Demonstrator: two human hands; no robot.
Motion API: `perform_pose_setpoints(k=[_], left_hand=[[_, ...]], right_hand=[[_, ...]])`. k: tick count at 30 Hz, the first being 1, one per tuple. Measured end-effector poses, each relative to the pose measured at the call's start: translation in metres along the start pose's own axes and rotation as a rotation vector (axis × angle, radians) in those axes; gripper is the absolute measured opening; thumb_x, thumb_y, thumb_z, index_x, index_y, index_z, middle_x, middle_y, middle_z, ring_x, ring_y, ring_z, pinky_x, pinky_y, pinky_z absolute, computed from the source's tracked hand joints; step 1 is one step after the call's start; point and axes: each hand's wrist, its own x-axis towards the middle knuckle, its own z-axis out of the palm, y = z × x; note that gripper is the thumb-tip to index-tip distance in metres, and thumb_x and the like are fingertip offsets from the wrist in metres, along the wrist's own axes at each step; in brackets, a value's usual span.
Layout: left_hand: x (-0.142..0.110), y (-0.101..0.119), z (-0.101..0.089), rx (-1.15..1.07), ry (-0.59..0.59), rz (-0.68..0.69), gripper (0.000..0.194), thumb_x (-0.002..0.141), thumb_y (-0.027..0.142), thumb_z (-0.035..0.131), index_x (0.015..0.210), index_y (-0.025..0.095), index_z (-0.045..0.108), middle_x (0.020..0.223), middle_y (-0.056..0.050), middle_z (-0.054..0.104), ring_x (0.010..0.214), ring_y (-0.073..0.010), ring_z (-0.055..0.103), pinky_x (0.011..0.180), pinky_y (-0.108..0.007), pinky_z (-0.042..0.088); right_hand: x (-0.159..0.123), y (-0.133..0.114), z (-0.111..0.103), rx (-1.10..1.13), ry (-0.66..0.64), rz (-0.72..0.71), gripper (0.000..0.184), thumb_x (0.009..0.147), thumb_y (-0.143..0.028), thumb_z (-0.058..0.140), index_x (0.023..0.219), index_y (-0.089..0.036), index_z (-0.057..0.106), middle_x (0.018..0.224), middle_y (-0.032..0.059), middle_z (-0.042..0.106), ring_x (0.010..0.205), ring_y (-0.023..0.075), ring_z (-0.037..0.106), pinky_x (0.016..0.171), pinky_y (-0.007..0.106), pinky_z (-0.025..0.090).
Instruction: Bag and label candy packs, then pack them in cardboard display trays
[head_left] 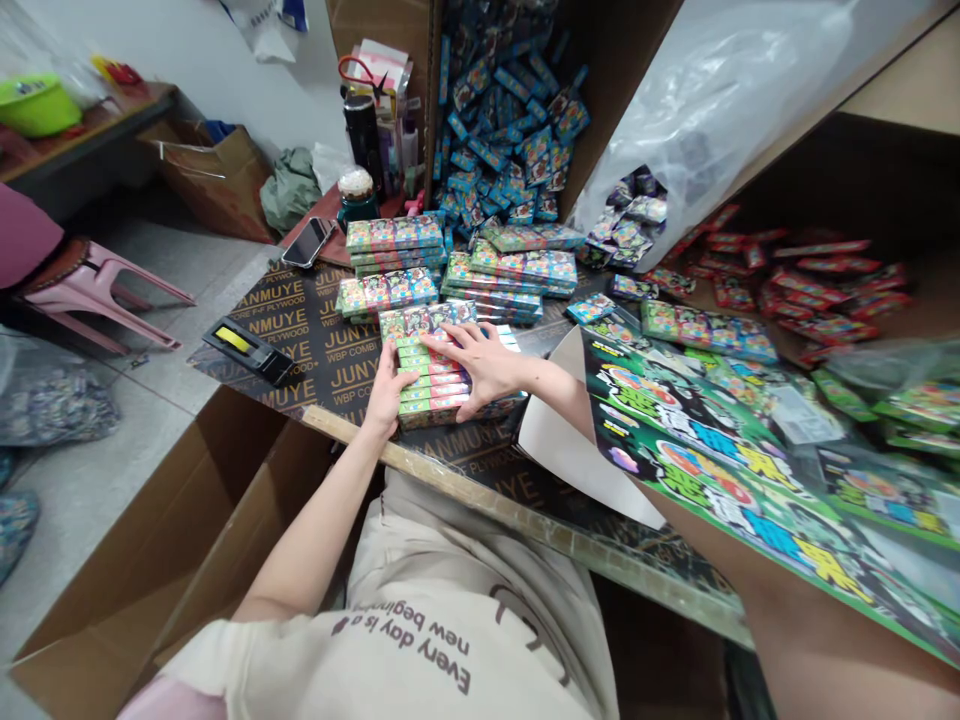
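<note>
A stack of flat, colourful card packs (431, 385) lies on the black plywood tabletop (315, 345) just in front of me. My left hand (388, 395) presses against the stack's left side, fingers curled around its edge. My right hand (480, 365) lies on top and over the right side of the same stack, fingers spread across the top pack. More stacks of the same packs (394, 240) (517, 270) stand just behind.
A yellow-and-black tape dispenser (247, 345) and a phone (307, 240) lie at the left. A large box of blue packs (502, 120) stands behind, red packs (810, 280) at the right, printed green cartons (720, 440) beside me, an open cardboard box (180, 540) below left.
</note>
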Motion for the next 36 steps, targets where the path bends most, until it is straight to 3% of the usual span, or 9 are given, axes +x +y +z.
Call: perform_pose_setpoints(k=[8,12,16,21,24,28,32,34,36], left_hand=[[-0.014,-0.005,0.002,-0.021,0.108,0.054,0.073,0.068,0.028,0.074,0.137,0.025,0.048,0.148,-0.004,0.045,0.141,-0.0273,0.035,0.117,-0.039,0.029],[-0.018,-0.010,0.001,0.026,0.160,0.051,0.065,0.069,0.036,0.075,0.129,0.023,0.056,0.137,-0.007,0.057,0.134,-0.0298,0.044,0.113,-0.043,0.034],[-0.017,-0.004,0.000,-0.029,0.107,0.021,0.059,0.080,0.057,0.061,0.127,0.022,0.056,0.142,-0.006,0.052,0.137,-0.0285,0.040,0.114,-0.040,0.033],[-0.020,0.006,0.001,-0.081,-0.061,-0.070,0.066,0.086,0.070,0.041,0.139,0.030,0.045,0.156,0.002,0.031,0.146,-0.0218,0.022,0.119,-0.034,0.023],[-0.022,0.006,0.010,-0.138,-0.094,-0.102,0.066,0.087,0.069,0.038,0.142,0.032,0.041,0.154,0.000,0.036,0.144,-0.0232,0.028,0.118,-0.038,0.026],[-0.018,0.006,0.021,-0.173,-0.027,-0.044,0.062,0.088,0.067,0.039,0.137,0.031,0.045,0.148,-0.003,0.045,0.138,-0.0236,0.039,0.114,-0.038,0.032],[-0.011,0.016,0.008,-0.098,0.184,0.076,0.060,0.090,0.067,0.034,0.120,0.021,0.059,0.132,-0.010,0.058,0.128,-0.0223,0.050,0.110,-0.037,0.035],[-0.007,0.015,0.005,-0.028,0.323,0.189,0.047,0.088,0.058,0.047,0.111,0.019,0.062,0.120,-0.010,0.064,0.119,-0.0213,0.056,0.107,-0.037,0.038],[-0.007,0.005,0.015,0.063,0.283,0.236,0.034,0.083,0.044,0.061,0.104,0.018,0.063,0.110,-0.008,0.067,0.110,-0.0219,0.060,0.101,-0.036,0.043]], right_hand=[[-0.001,0.000,0.000,-0.007,0.013,-0.012,0.134,0.046,-0.080,0.070,0.154,-0.027,0.012,0.158,0.0194,0.015,0.136,0.0481,0.024,0.105,0.064,0.014],[-0.004,-0.003,0.004,-0.058,0.030,-0.027,0.123,0.058,-0.081,0.061,0.154,-0.022,0.012,0.160,0.0173,0.012,0.141,0.0453,0.016,0.108,0.063,0.007],[-0.011,-0.010,0.009,-0.141,0.131,-0.064,0.112,0.070,-0.080,0.049,0.154,-0.016,0.012,0.158,0.0167,0.019,0.142,0.0414,0.015,0.111,0.058,0.002],[-0.019,-0.017,0.007,-0.142,0.147,-0.050,0.111,0.070,-0.078,0.052,0.152,-0.009,0.018,0.140,0.0240,0.042,0.123,0.0397,0.039,0.103,0.051,0.022],[-0.019,-0.019,0.004,-0.154,0.113,-0.017,0.115,0.063,-0.074,0.061,0.152,-0.014,0.019,0.135,0.0242,0.043,0.113,0.0392,0.043,0.095,0.049,0.027],[-0.014,-0.024,0.000,-0.158,0.043,0.030,0.109,0.062,-0.055,0.071,0.153,-0.023,0.020,0.127,0.0208,0.046,0.108,0.0385,0.044,0.091,0.050,0.029],[-0.022,-0.027,-0.020,0.149,0.072,0.091,0.108,0.059,-0.046,0.075,0.151,-0.022,0.023,0.128,0.0177,0.048,0.109,0.0366,0.046,0.093,0.053,0.035],[-0.038,-0.028,-0.041,0.446,0.172,0.094,0.108,0.060,-0.048,0.074,0.151,-0.021,0.020,0.137,0.0159,0.044,0.116,0.0345,0.046,0.096,0.051,0.038],[-0.061,-0.031,-0.067,0.755,0.224,0.068,0.103,0.067,-0.050,0.069,0.150,-0.020,0.016,0.140,0.0138,0.044,0.117,0.0305,0.050,0.097,0.047,0.042]])
